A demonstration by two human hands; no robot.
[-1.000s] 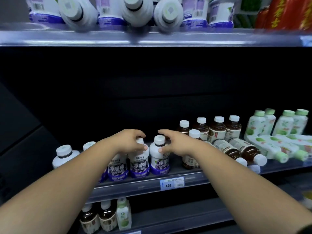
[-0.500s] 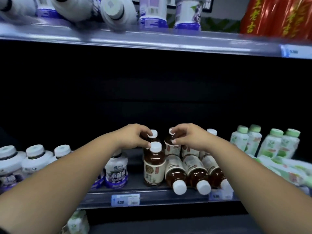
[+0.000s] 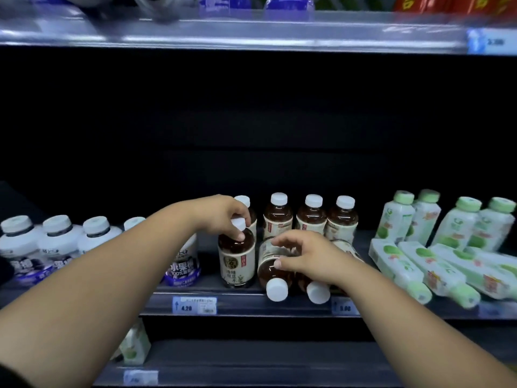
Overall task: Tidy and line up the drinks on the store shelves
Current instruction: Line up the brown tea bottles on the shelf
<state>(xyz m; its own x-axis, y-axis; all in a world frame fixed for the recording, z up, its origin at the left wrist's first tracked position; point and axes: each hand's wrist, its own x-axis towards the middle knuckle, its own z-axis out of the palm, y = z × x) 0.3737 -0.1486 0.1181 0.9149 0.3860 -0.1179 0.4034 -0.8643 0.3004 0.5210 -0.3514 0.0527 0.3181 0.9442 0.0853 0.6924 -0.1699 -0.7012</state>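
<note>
Setting: a dark store rack. The middle shelf [image 3: 251, 302] carries the drinks, and the wall behind it is black and featureless.
Upper shelf [image 3: 251, 32]: blurred. The bottles on it are cut off by the top of the frame, so only purple bases and a strip of red packaging show.
Left hand [image 3: 223, 217]: the fingers are curled down over the white cap and neck of the upright brown bottle [image 3: 237, 261]. That bottle stands by the front edge, about mid-length of the middle shelf.
Right hand [image 3: 305, 256]: the thumb and fingers pinch the body of the lying brown bottle [image 3: 272, 273]. It lies just right of the upright one, with its cap poking over the front edge.
Second lying bottle [image 3: 317, 292]: beside the first and mostly hidden under the right wrist. Only its cap and a little brown show.
Back row [image 3: 312, 217]: four brown bottles stand upright along the back edge, the leftmost half hidden by the left hand.
White bottles [image 3: 58, 236]: at the left end of the shelf, with purple labels. The left forearm covers several of them.
Green bottles [image 3: 402, 217]: four stand at the back of the right end.
Toppled green bottles [image 3: 400, 270]: they lie in front of those, caps toward the front edge. The farthest one runs out of frame.
Price tag [image 3: 194, 305]: it reads 4.20, while the next tag to the right is too smeared to trust.
Carton [image 3: 134, 345]: green and white, on the lower shelf and partly behind the left forearm.
</note>
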